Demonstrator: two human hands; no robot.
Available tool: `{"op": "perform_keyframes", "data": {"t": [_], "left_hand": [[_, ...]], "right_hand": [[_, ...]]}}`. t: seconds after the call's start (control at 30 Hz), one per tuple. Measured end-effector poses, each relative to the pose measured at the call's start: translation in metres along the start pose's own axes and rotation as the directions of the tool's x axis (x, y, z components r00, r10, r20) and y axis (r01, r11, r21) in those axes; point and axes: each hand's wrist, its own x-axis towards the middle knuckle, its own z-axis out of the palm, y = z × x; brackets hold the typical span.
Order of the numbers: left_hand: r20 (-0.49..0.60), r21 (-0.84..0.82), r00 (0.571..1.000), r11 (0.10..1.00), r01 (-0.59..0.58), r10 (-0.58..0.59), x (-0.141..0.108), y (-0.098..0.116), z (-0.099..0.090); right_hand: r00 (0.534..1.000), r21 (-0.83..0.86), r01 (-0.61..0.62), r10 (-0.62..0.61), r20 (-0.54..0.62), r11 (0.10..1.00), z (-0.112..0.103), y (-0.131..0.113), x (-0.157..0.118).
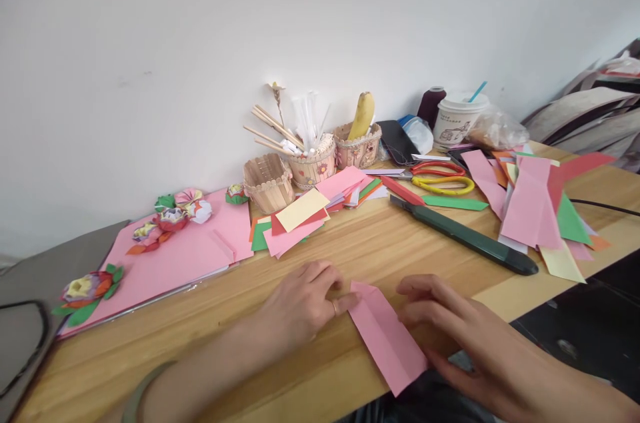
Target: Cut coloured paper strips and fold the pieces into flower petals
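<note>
Contact is made by the left hand at the upper left corner of a creased pink paper strip; whether that corner is clamped between thumb and finger cannot be told. At the strip's opposite long edge, the fingers of the right hand are held apart, slightly curled. The strip is laid on the wooden table, its near end at the table's edge. For a clean crease, the paper is probably best drawn fully onto the wood, its long edges matched before the fold is pressed. Beyond it, coloured paper slips are stacked; scissors and a dark green cutter are left to the right. Folded paper flowers are set on a pink sheet, and small baskets are lined along the white wall.
</note>
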Motion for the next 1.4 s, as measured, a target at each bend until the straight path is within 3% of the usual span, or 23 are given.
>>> {"op": "perform_keyframes", "data": {"t": [0.1, 0.2, 0.37, 0.5, 0.8, 0.87, 1.07, 1.4], "left_hand": [[0.032, -0.011, 0.999, 1.000, -0.003, 0.003, -0.002, -0.004, 0.001], [0.009, 0.044, 1.000, 0.999, 0.021, -0.021, -0.004, -0.003, 0.003], [-0.191, 0.001, 0.981, 1.000, 0.027, -0.026, -0.005, 0.010, 0.000], [-0.202, 0.007, 0.979, 0.999, -0.043, 0.043, -0.003, 0.017, -0.001], [-0.168, 0.081, 0.983, 0.995, -0.065, 0.078, -0.007, 0.011, 0.003], [-0.157, 0.081, 0.985, 0.995, -0.058, 0.070, -0.009, 0.012, 0.006], [-0.129, 0.057, 0.991, 0.998, -0.026, 0.033, -0.014, 0.012, 0.012], [-0.132, 0.034, 0.989, 0.997, -0.064, 0.068, -0.011, 0.009, 0.006]], "right_hand": [[0.995, -0.016, 0.099, -0.099, 0.011, 0.995, 0.009, -0.003, 0.002], [0.975, -0.081, 0.205, -0.210, -0.067, 0.975, 0.024, -0.002, 0.009], [0.965, -0.206, 0.128, -0.170, -0.199, 0.970, 0.044, 0.000, 0.025], [0.975, -0.163, 0.096, -0.126, -0.182, 0.982, 0.041, 0.007, 0.035], [0.975, -0.147, 0.199, -0.211, -0.071, 0.969, 0.023, 0.006, 0.042], [0.981, -0.115, 0.167, -0.177, -0.081, 0.979, 0.024, 0.003, 0.043], [0.991, -0.002, -0.105, 0.105, -0.082, 0.994, 0.035, -0.006, 0.046], [0.977, 0.004, -0.171, 0.170, -0.131, 0.985, 0.043, -0.009, 0.045]]}}
